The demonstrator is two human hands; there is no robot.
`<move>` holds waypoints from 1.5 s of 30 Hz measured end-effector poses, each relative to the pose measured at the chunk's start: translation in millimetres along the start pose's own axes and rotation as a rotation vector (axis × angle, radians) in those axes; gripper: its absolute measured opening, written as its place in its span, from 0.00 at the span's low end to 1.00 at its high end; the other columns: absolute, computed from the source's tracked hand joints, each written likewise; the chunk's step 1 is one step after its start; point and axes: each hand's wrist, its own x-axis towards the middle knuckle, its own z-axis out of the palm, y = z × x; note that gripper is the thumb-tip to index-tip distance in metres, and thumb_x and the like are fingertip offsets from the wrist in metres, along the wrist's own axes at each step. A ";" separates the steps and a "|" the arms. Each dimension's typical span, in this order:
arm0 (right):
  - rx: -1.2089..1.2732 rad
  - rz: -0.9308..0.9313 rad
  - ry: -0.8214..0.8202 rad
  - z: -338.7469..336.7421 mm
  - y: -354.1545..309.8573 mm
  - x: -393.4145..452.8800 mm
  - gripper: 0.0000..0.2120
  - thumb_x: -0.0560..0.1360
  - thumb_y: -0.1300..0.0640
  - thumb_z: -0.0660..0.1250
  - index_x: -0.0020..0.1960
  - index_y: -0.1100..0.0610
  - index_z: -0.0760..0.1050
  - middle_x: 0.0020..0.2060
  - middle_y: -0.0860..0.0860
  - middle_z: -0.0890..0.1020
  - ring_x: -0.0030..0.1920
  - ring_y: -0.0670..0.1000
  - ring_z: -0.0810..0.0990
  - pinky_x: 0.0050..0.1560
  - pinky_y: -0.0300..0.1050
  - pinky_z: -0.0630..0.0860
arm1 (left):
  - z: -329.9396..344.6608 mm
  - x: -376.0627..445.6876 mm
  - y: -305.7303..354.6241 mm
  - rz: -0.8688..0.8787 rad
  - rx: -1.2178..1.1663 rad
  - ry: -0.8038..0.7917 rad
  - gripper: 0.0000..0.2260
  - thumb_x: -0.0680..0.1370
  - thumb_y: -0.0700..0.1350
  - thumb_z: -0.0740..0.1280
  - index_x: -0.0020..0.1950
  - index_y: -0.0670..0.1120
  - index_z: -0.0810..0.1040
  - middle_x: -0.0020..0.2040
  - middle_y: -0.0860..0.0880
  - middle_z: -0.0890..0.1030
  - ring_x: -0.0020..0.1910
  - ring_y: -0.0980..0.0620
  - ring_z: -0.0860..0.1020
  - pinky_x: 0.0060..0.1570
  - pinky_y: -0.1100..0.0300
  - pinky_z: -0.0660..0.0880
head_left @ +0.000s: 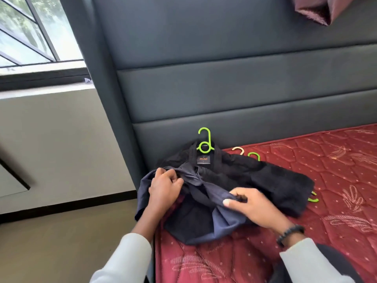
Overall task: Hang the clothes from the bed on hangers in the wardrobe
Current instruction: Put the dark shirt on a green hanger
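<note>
A navy blue shirt (222,219) lies crumpled on the red mattress (326,180) near its left corner. My left hand (163,188) grips a bunch of its fabric at the upper left. My right hand (253,205) pinches a fold of the same shirt at the right. Behind it lies a black shirt (265,176) with a green hanger (205,141) through its collar, the hook resting against the headboard. A beige hanger hook (238,150) and another green hook (254,155) stick out behind the black shirt. Green hanger ends (313,198) show at its right edge.
The padded dark grey headboard (224,88) rises behind the bed. A window (30,33) and pale wall are at the left, with bare floor (61,242) beside the bed. Maroon fabric (322,9) hangs at the top right. No wardrobe is in view.
</note>
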 end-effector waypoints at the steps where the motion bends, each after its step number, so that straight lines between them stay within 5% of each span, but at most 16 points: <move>1: 0.235 -0.025 0.052 -6.4 -7.5 -2.6 0.14 0.70 0.44 0.77 0.40 0.54 0.80 0.35 0.45 0.81 0.38 0.42 0.75 0.42 0.42 0.73 | -10.8 1.7 5.3 0.056 -0.067 -0.011 0.11 0.74 0.44 0.69 0.34 0.46 0.71 0.43 0.51 0.73 0.45 0.49 0.76 0.47 0.55 0.70; 4: 0.867 -0.055 0.312 -20.4 -37.6 2.1 0.13 0.64 0.46 0.78 0.38 0.55 0.83 0.37 0.50 0.83 0.39 0.44 0.79 0.43 0.35 0.77 | -40.3 -11.3 28.5 0.203 -0.148 -0.125 0.11 0.72 0.39 0.69 0.34 0.42 0.69 0.31 0.52 0.74 0.30 0.55 0.69 0.35 0.58 0.65; 6: 0.992 -0.033 0.414 -21.8 -48.5 5.4 0.08 0.65 0.49 0.75 0.38 0.54 0.83 0.37 0.49 0.84 0.39 0.44 0.81 0.45 0.36 0.78 | -49.5 -29.4 39.1 0.282 -0.109 -0.149 0.09 0.72 0.40 0.69 0.37 0.44 0.69 0.27 0.53 0.72 0.27 0.56 0.66 0.31 0.58 0.64; 10: 0.009 0.068 0.400 -0.4 -20.4 0.0 0.08 0.70 0.51 0.78 0.40 0.53 0.80 0.34 0.45 0.83 0.37 0.45 0.78 0.40 0.36 0.72 | -29.4 -61.4 31.0 0.339 0.169 -0.141 0.10 0.76 0.49 0.69 0.48 0.52 0.67 0.35 0.54 0.78 0.39 0.50 0.78 0.41 0.54 0.72; 12: -0.184 0.097 0.333 14.7 -16.7 -5.0 0.12 0.68 0.48 0.79 0.39 0.51 0.78 0.32 0.45 0.81 0.35 0.43 0.78 0.37 0.33 0.70 | -9.7 -77.4 19.1 0.327 0.247 -0.125 0.10 0.77 0.52 0.68 0.52 0.54 0.68 0.44 0.54 0.79 0.50 0.49 0.79 0.46 0.53 0.72; 15: -0.061 0.065 0.264 35.2 -23.9 -15.3 0.10 0.70 0.48 0.78 0.39 0.51 0.78 0.33 0.46 0.83 0.35 0.41 0.79 0.40 0.36 0.73 | 16.5 -106.7 4.8 0.255 0.256 -0.093 0.11 0.77 0.55 0.68 0.55 0.54 0.71 0.52 0.56 0.77 0.57 0.51 0.76 0.50 0.52 0.68; 19: 0.347 0.125 0.061 53.7 -39.0 -39.9 0.05 0.76 0.63 0.72 0.45 0.54 0.82 0.41 0.49 0.86 0.43 0.43 0.82 0.47 0.36 0.78 | 28.2 -134.5 -2.7 0.190 0.322 -0.037 0.12 0.77 0.58 0.67 0.57 0.56 0.74 0.56 0.55 0.72 0.58 0.51 0.71 0.51 0.55 0.63; 24: 0.029 0.183 0.144 73.7 -31.3 -68.6 0.05 0.72 0.54 0.77 0.41 0.49 0.81 0.34 0.42 0.84 0.35 0.38 0.80 0.42 0.35 0.76 | 24.9 -147.6 -5.5 0.209 0.216 -0.006 0.09 0.76 0.51 0.69 0.50 0.52 0.71 0.51 0.52 0.71 0.51 0.48 0.73 0.50 0.52 0.70; 27: -0.033 0.168 0.177 77.4 -36.0 -77.4 0.03 0.72 0.51 0.76 0.43 0.47 0.82 0.34 0.39 0.83 0.37 0.38 0.79 0.42 0.31 0.72 | 26.9 -150.2 -10.6 0.184 0.064 -0.069 0.14 0.73 0.45 0.72 0.43 0.51 0.65 0.42 0.55 0.71 0.41 0.54 0.71 0.41 0.58 0.66; 30: -0.030 0.160 0.220 77.4 -38.4 -78.8 0.03 0.72 0.50 0.75 0.43 0.48 0.83 0.34 0.38 0.83 0.39 0.37 0.80 0.40 0.28 0.70 | 26.5 -151.3 -10.1 0.066 -0.176 -0.124 0.15 0.71 0.44 0.77 0.41 0.48 0.70 0.34 0.53 0.75 0.31 0.58 0.70 0.35 0.62 0.68; 35: -0.101 0.132 0.230 83.1 -36.0 -75.1 0.03 0.72 0.53 0.75 0.45 0.49 0.82 0.39 0.40 0.83 0.43 0.39 0.79 0.42 0.26 0.68 | 21.5 -149.7 -13.5 -0.084 -0.704 -0.394 0.11 0.74 0.34 0.74 0.53 0.40 0.77 0.45 0.44 0.83 0.45 0.52 0.81 0.51 0.59 0.79; 41: -0.136 0.130 0.191 89.0 -31.7 -72.9 0.05 0.70 0.55 0.74 0.42 0.48 0.78 0.36 0.43 0.81 0.40 0.42 0.79 0.43 0.37 0.74 | 25.0 -150.5 -17.6 -0.205 -0.804 -0.359 0.08 0.77 0.34 0.70 0.54 0.41 0.75 0.41 0.44 0.82 0.42 0.52 0.82 0.47 0.59 0.79; 45: -0.158 0.080 0.183 91.5 -28.4 -73.2 0.04 0.73 0.55 0.74 0.45 0.48 0.80 0.41 0.42 0.82 0.45 0.41 0.79 0.48 0.35 0.74 | 29.2 -149.4 -16.2 -0.301 -0.870 -0.318 0.09 0.77 0.34 0.69 0.52 0.44 0.73 0.42 0.43 0.82 0.40 0.53 0.82 0.44 0.59 0.79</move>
